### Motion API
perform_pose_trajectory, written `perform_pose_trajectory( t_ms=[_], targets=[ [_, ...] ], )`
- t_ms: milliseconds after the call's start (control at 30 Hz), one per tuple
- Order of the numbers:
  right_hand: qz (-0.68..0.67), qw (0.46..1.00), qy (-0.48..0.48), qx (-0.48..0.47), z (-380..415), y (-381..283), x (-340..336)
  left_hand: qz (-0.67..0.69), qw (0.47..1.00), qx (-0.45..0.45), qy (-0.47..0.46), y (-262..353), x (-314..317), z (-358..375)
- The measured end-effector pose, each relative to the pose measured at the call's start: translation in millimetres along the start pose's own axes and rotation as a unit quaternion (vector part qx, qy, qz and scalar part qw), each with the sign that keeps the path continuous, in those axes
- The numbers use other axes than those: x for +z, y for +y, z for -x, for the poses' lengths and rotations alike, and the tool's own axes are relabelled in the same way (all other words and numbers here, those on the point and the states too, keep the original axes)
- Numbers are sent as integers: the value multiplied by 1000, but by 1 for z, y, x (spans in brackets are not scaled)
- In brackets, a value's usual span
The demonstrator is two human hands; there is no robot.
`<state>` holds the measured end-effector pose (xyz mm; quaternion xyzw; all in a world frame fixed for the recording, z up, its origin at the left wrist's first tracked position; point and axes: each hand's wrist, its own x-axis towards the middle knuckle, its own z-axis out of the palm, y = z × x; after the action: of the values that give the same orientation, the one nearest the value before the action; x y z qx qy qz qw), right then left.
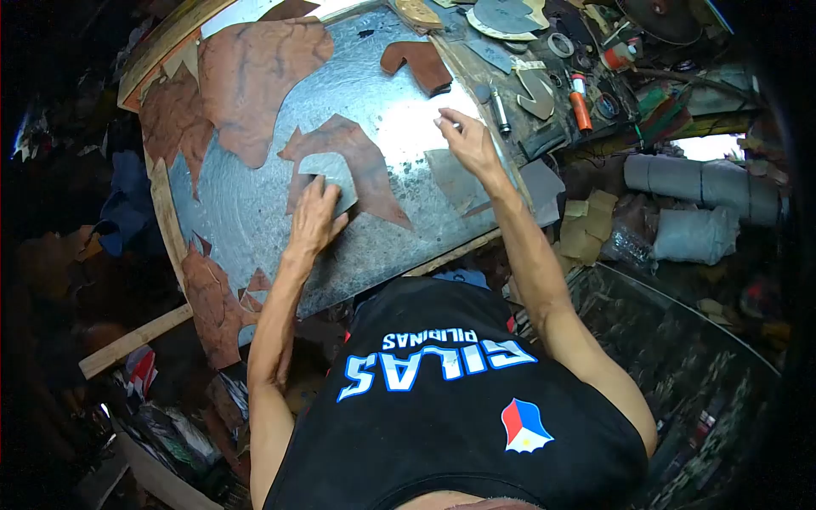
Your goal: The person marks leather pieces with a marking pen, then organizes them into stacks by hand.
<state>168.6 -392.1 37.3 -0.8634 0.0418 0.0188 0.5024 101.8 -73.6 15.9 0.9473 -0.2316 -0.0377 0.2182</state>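
My left hand (314, 217) presses its bent fingertips on a grey curved template (338, 174), with the thumb spread to the right. That template lies on an irregular piece of brown leather (374, 170) on the metal-topped table (246, 191). Raised over the table's right part, my right hand (469, 146) has curled fingers close together near the thumb; whatever they hold, if anything, I cannot make out. Below this hand lies a thin greyish sheet (452, 180). A darker brown leather piece (418, 66) rests farther back.
Large brown leather sheets (255, 81) cover the back left, and a leather scrap (210, 302) hangs over the near left edge. At the back right are an orange tube (580, 106), a tape roll (559, 44) and cut patterns (508, 15). Wrapped rolls (701, 183) lie right.
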Motion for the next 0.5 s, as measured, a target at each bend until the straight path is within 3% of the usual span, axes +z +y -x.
perform_pose_trajectory(
  t_ms=[167, 233, 267, 367, 433, 500],
  targets=[
    [110, 993, 29, -6, -92, 19, -17, -15, 999, -37, -19, -4, 2, 6],
    [200, 979, 29, 1, -128, 20, -14, -33, 999, -30, 21, -2, 3, 8],
    [198, 980, 26, -2, -144, 20, -12, -21, 996, -76, -35, 1, -1, 6],
    [213, 976, -5, -36, -188, 23, -10, -62, 994, -74, -43, 4, -4, 3],
    [294, 954, -65, 10, -215, 24, -8, -82, 991, -93, -42, 11, -6, 1],
    [308, 949, -70, -10, -238, 28, -3, -101, 988, -111, -41, 19, -10, 1]
  ],
)
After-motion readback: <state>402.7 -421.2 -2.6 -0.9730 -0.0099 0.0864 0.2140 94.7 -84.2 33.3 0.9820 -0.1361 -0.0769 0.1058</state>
